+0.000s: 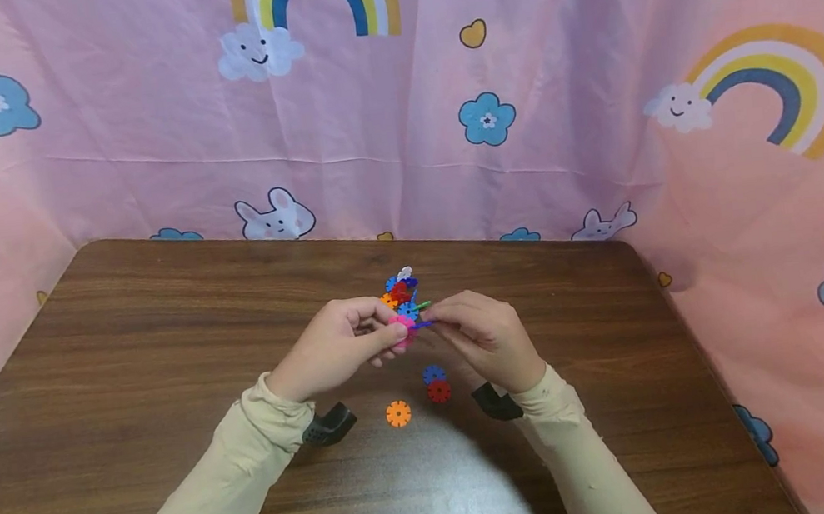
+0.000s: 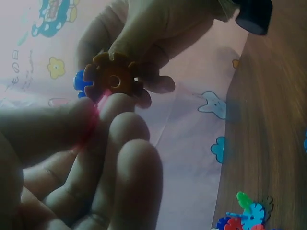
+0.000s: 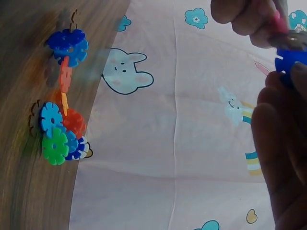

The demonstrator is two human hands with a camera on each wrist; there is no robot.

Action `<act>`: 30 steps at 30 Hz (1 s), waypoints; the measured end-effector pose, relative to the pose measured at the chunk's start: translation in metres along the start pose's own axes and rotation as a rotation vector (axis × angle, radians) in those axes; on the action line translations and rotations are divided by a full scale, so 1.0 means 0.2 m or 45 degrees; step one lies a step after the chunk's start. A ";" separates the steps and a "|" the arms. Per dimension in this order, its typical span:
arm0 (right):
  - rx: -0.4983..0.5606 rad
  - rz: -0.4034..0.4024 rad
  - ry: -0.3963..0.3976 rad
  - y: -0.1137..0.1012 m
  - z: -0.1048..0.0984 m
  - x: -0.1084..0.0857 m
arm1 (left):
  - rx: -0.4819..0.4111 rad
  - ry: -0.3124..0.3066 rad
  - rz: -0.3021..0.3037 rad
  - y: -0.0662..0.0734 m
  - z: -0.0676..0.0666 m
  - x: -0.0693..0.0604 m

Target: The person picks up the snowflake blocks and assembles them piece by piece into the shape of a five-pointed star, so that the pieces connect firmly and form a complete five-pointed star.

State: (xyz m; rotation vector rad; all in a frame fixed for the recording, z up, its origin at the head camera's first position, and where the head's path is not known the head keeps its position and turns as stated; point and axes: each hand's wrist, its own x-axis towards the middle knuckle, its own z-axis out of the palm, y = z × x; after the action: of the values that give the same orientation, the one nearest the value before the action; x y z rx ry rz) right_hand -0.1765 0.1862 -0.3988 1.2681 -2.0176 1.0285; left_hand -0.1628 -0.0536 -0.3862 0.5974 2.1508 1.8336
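My left hand [image 1: 345, 339] pinches a pink notched plastic disc [image 1: 407, 337] between thumb and fingers. Across from it, my right hand [image 1: 484, 333] holds a dark blue notched disc [image 3: 288, 60] by its edge. Between the hands, a brown notched disc [image 2: 114, 81] meets the pink one in the left wrist view. In the right wrist view it appears nearly edge-on, against the blue disc. Fingers partly hide the joins. Beyond the hands stands a cluster of notched discs, including white [image 1: 404, 273], red [image 1: 400, 292] and green [image 3: 55, 146] ones.
Nearer me on the brown wooden table [image 1: 172, 416] lie a blue disc [image 1: 433, 374], a red disc [image 1: 439, 391] touching it, and an orange disc [image 1: 398, 413] apart. A pink patterned curtain [image 1: 383, 126] hangs behind the table and along its sides.
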 end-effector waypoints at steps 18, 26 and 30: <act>0.187 0.057 0.127 -0.01 0.04 -0.01 | -0.205 -0.038 -0.011 0.01 0.01 0.00; 0.005 -0.074 0.132 -0.01 0.06 -0.02 | -0.194 0.001 -0.023 0.01 0.01 -0.01; -0.018 -0.082 0.134 -0.02 0.07 -0.02 | -0.204 0.007 -0.031 0.00 0.00 -0.01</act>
State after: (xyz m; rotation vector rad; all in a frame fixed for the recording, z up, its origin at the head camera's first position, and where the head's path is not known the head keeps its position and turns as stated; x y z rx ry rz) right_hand -0.1727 0.1765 -0.4079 1.2372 -1.8899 1.0270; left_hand -0.1612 -0.0532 -0.3856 0.5282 1.9809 1.9721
